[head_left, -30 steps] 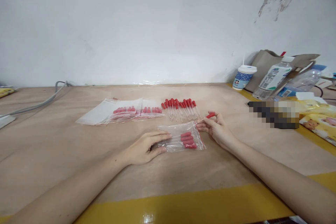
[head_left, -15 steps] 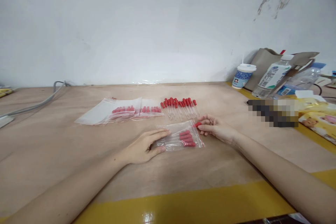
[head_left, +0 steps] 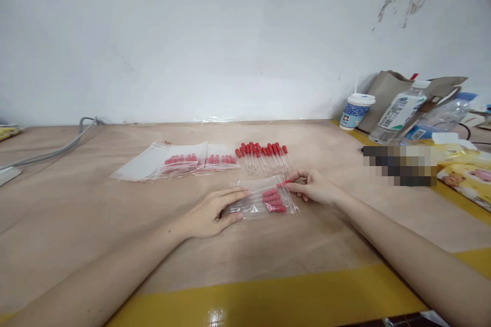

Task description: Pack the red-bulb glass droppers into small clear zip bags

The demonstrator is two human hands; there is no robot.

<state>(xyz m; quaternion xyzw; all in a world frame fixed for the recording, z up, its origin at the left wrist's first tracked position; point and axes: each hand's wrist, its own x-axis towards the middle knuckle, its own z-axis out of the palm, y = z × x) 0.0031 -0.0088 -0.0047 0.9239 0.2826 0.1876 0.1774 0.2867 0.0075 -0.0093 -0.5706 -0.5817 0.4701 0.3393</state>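
A clear zip bag (head_left: 251,211) lies flat in front of me with several red-bulbed droppers (head_left: 273,198) inside, bulbs toward its right-hand opening. My left hand (head_left: 215,212) rests on the bag's left end, fingers stretched out and thumb apart. At the opening, my right hand (head_left: 307,185) pinches another dropper (head_left: 284,183) by its red bulb; its stem reaches into the bag. Behind the bag, several loose droppers (head_left: 264,152) lie side by side, bulbs toward the wall. Filled zip bags (head_left: 180,160) overlap one another to their left.
At the right stand a blue paper cup (head_left: 356,112), a plastic bottle (head_left: 401,111) and a grey-brown bag (head_left: 379,94). Yellow packaging (head_left: 470,176) lies nearer at the right edge. A grey cable (head_left: 57,152) crosses the table's left side. Yellow tape (head_left: 268,291) lines the front edge.
My right hand has moved slightly left, sliding the dropper further into the bag's opening. My left hand stays on the bag's left end.
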